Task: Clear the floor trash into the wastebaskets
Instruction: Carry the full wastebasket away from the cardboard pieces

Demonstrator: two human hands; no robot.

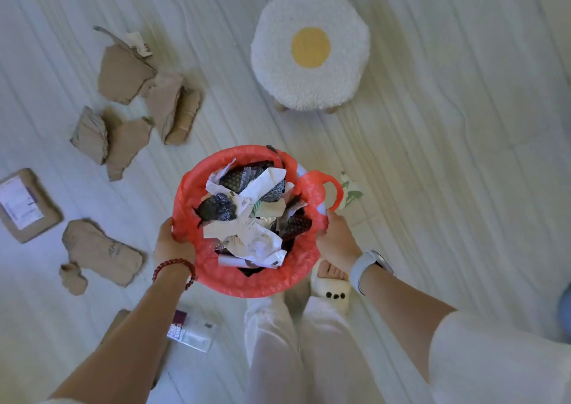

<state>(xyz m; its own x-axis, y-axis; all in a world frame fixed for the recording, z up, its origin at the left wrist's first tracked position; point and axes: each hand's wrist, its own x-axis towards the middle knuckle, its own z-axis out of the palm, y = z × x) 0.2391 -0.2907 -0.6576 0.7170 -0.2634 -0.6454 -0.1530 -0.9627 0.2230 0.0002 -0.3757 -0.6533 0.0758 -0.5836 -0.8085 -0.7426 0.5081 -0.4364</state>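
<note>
Torn cardboard pieces [123, 119] lie scattered on the floor to the left, while the left hand [173, 246] and right hand [336, 240] each grip opposite rims of the red-lined wastebasket [247, 280], mouth facing straight up, its body hidden beneath crumpled paper trash [250, 215].

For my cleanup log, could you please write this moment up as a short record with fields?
bin: wastebasket with a red bag liner, held up over the floor
contents: crumpled paper and dark wrappers, piled near the rim
left hand: left hand grips the liner's left edge
right hand: right hand grips the liner's right edge, by a bag handle
still on floor: torn cardboard pieces, a labelled parcel, a small packet
nearby: egg-shaped stool
</note>
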